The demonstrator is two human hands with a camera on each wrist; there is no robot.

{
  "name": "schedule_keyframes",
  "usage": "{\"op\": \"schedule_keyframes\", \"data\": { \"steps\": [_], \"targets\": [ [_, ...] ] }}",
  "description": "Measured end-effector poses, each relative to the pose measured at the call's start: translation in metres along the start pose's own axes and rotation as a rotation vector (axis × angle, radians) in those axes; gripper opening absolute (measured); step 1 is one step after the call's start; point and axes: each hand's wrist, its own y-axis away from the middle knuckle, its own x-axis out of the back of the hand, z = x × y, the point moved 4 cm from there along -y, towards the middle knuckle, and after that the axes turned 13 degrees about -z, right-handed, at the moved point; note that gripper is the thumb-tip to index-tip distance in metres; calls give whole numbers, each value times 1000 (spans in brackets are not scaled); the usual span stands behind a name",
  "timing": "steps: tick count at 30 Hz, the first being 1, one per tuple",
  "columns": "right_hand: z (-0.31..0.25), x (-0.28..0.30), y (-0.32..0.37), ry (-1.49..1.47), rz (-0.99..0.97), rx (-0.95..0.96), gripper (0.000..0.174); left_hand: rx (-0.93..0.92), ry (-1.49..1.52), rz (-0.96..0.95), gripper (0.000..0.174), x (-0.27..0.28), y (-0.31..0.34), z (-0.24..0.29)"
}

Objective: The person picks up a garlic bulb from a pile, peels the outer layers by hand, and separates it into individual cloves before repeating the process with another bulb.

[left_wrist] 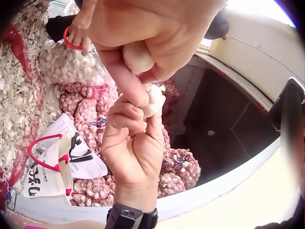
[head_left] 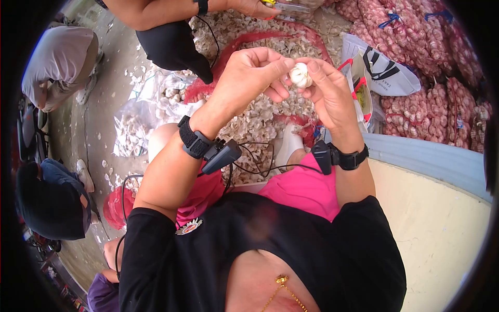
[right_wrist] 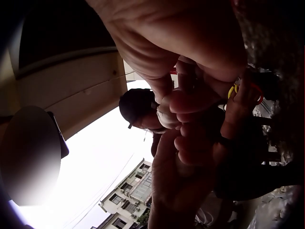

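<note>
A white garlic bulb (head_left: 301, 76) is between the two hands. My right hand (head_left: 330, 96) grips it from the right with thumb and fingers, also plain in the left wrist view, where that hand (left_wrist: 133, 152) is below the bulb (left_wrist: 153, 101). My left hand (head_left: 249, 78) pinches at the bulb's other side with thumb and fingertip. Within its curled fingers, a second smooth white garlic piece (left_wrist: 138, 56) shows in the left wrist view. Dark in the right wrist view, the bulb (right_wrist: 166, 113) is partly hidden by fingers.
Garlic skins (head_left: 254, 122) cover the ground ahead. Net sacks of garlic (head_left: 416, 112) and a white bag (head_left: 390, 75) stand at the right, beside a pale ledge (head_left: 431, 208). Clear bags of garlic (head_left: 130, 127) lie at the left. Another person's arm (head_left: 171, 10) reaches in at the top.
</note>
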Motion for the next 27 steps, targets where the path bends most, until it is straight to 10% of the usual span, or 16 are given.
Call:
{"op": "schedule_keyframes", "data": {
  "steps": [15, 27],
  "targets": [
    [-6, -4, 0, 163, -2, 24, 26, -69, -438, 138, 13, 7, 2, 1],
    [-6, -8, -1, 221, 14, 132, 21, 38, -206, 35, 15, 0, 6, 7]
  ]
}}
